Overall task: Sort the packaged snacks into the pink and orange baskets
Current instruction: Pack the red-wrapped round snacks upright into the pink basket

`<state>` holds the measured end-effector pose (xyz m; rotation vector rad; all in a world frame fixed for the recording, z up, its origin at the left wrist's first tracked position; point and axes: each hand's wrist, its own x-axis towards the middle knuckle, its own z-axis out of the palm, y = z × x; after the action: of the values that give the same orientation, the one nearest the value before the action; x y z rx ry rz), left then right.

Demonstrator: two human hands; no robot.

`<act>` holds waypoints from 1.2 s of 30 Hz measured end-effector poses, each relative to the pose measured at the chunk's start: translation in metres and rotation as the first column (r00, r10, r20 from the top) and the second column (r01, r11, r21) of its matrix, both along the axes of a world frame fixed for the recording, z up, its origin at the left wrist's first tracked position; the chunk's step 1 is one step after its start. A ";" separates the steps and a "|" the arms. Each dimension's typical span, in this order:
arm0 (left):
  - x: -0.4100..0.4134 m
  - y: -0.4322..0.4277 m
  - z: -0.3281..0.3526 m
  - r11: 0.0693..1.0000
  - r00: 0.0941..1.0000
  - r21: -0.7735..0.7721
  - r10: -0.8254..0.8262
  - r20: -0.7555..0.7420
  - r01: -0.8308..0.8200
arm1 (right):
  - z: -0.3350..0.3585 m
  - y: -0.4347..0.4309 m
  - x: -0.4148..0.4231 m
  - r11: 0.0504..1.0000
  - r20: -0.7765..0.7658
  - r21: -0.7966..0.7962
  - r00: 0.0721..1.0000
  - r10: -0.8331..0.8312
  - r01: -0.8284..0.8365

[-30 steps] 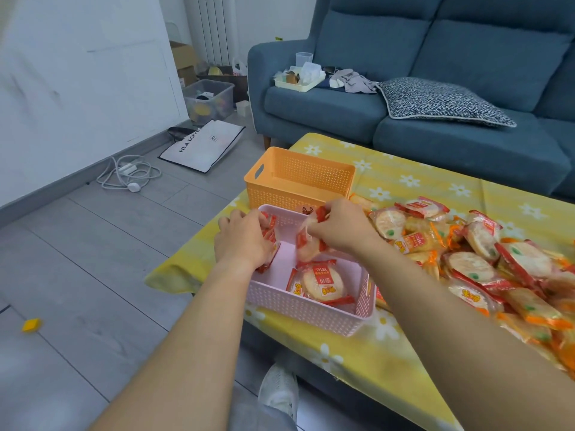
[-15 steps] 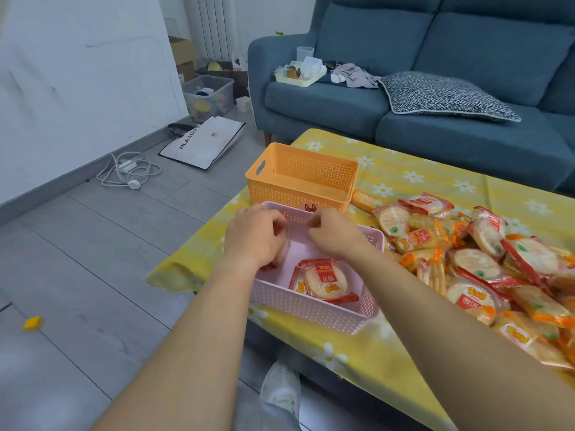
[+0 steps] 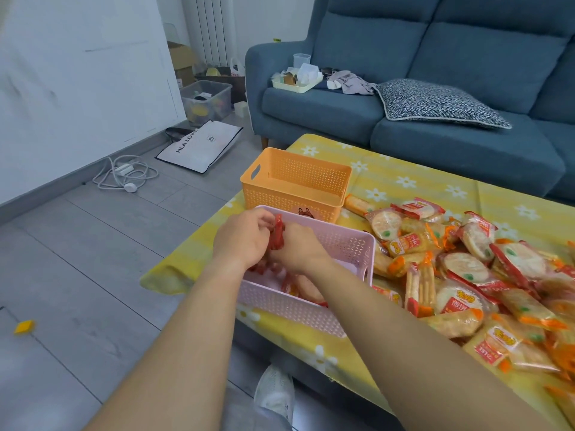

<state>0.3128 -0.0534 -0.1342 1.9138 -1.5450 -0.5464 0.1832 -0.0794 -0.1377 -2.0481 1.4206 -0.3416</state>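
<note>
The pink basket (image 3: 342, 244) sits at the table's near left corner, with the orange basket (image 3: 295, 181) touching its far side. My left hand (image 3: 242, 241) and my right hand (image 3: 301, 250) meet over the pink basket's left end, both pinching a red-wrapped snack packet (image 3: 278, 233). Under my right wrist another red packet (image 3: 306, 289) lies in the pink basket, partly hidden. The orange basket shows nothing inside. A large heap of red and orange snack packets (image 3: 466, 275) covers the table to the right.
The yellow flowered tablecloth (image 3: 420, 178) covers the table. A blue sofa (image 3: 435, 88) with a patterned cushion (image 3: 435, 104) and a tray (image 3: 295, 80) stands behind. On the floor at left lie a cable (image 3: 124, 175), a white bag (image 3: 199, 147) and a clear bin (image 3: 207, 99).
Both hands have moved together toward the pink basket's left end and now hold one red packet between them. My right arm now covers the packet lying in the basket.
</note>
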 end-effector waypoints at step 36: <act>-0.017 0.001 0.011 0.998 0.958 0.041 0.024 0.284 -0.037 | 0.021 -0.008 -0.046 0.980 -0.071 -0.060 0.979 -0.193 0.189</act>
<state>0.2963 -0.0521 -0.1231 2.1205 -1.6874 -0.3043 0.1377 -0.0877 -0.1168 -1.9887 1.6775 -0.3879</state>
